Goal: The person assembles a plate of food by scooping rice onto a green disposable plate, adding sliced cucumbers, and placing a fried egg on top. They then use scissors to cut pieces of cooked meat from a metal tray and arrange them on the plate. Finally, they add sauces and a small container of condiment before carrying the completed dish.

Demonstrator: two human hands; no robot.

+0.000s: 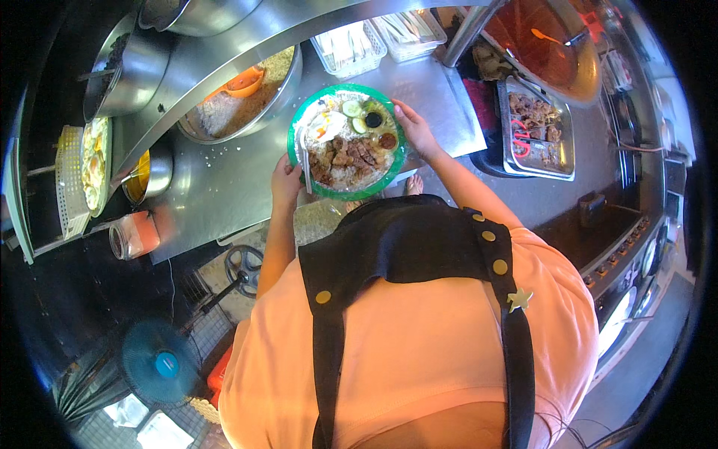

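A round green plate (349,196) is held between my two hands over the front edge of the steel counter. My left hand (286,181) grips its lower left rim, and my right hand (414,128) grips the right rim. On the plate are rice, chopped cooked meat (352,159), a fried egg (326,124) and several cucumber slices (353,109). A small cup of dark sauce (373,119) and one of reddish-brown sauce (387,141) sit at the right. White cutlery (305,163) lies along the left rim. Clear plastic seems to line the plate.
A large steel bowl of rice (269,92) with an orange scoop (245,83) stands at left on the steel counter (224,178). White baskets (353,62) are behind the plate. A meat tray (539,134) and a pan of red sauce (541,50) are at right. A steel shelf (219,73) overhangs the left.
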